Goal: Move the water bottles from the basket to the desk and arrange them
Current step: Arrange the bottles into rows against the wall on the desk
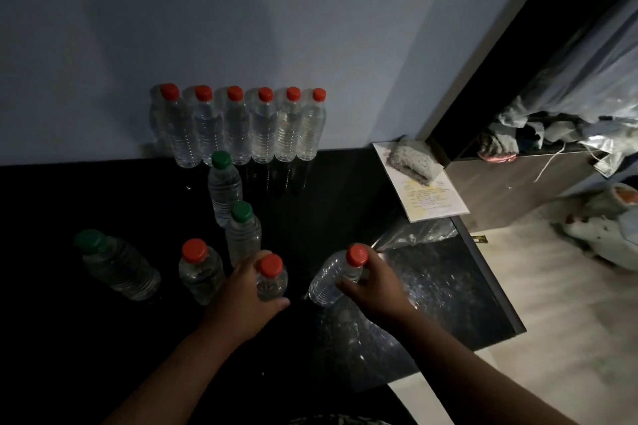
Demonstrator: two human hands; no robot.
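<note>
Several clear water bottles with red caps stand in a row against the wall at the back of the dark desk. In front of them stand two green-capped bottles, a third green-capped one at the left, and a red-capped one. My left hand grips an upright red-capped bottle. My right hand grips another red-capped bottle, tilted to the right. No basket is in view.
A clear plastic sheet lies on the desk's right part. A printed paper with a grey sponge-like block sits at the far right corner. Beyond the desk edge are a pale floor, a low cabinet and piled cloths.
</note>
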